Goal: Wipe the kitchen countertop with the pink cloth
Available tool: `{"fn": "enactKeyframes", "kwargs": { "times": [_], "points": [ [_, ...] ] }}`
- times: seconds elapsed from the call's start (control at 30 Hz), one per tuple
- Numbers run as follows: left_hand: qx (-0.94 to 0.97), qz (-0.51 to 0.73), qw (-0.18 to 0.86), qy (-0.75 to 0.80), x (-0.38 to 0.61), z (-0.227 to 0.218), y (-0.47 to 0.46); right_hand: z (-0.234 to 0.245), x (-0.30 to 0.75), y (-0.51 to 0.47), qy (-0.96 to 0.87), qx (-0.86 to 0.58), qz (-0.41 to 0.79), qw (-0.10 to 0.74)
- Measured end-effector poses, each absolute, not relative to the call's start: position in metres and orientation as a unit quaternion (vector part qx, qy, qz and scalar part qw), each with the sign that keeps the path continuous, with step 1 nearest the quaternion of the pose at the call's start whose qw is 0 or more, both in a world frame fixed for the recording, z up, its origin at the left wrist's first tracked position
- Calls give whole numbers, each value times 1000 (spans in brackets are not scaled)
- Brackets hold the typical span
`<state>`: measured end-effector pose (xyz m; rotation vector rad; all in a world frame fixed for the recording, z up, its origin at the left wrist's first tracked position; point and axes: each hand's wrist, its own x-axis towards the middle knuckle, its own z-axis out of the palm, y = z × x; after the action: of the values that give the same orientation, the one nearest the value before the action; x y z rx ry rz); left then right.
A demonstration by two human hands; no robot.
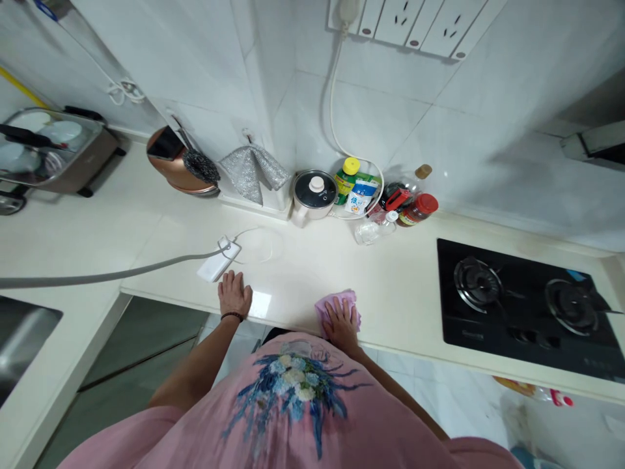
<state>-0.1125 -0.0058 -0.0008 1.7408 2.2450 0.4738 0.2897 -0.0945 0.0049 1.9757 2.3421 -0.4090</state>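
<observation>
Pressed on a pink cloth [358, 319] at the counter's front edge is my right hand [342, 322], its fingers spread flat over the fabric. Further left, my left hand [235, 294] rests palm down on the countertop with fingers a little apart and nothing in it. A dark bracelet [232, 316] circles that wrist. Just beyond the left fingertips lies a white rectangular device [215, 266] with a thin white cable looped by it. The white countertop [297, 280] runs under both hands.
Along the wall stand a small lidded pot [315, 195], a yellow-capped bottle [347, 177], a red-lidded jar [418, 210] and a clear bottle [374, 231]. A black gas stove [517, 280] is at right. A grey hose [122, 274] crosses the left counter towards the sink [29, 332].
</observation>
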Motion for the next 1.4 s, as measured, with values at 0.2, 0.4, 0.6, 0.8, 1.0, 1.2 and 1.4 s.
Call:
{"fn": "enactKeyframes", "kwargs": {
  "times": [0.2, 0.4, 0.6, 0.8, 1.0, 1.2, 1.4],
  "points": [
    [594, 161, 141, 776, -113, -2, -6, 10, 287, -79, 770, 620, -144, 38],
    [595, 157, 141, 775, -113, -2, -6, 16, 271, 12, 755, 638, -144, 50],
    [593, 154, 140, 778, -113, -2, -5, 19, 254, 106, 728, 664, -161, 54],
    [590, 157, 143, 779, -113, -2, -6, 18, 241, 102, 727, 667, -158, 44],
    [587, 158, 156, 778, -113, -3, -6, 16, 231, -2, 825, 543, -157, 17],
    [588, 156, 150, 779, -112, -3, -6, 17, 230, -58, 860, 474, -188, 10],
    [588, 160, 152, 778, -113, -4, -6, 23, 221, 7, 865, 470, -174, -1]
  ]
}}
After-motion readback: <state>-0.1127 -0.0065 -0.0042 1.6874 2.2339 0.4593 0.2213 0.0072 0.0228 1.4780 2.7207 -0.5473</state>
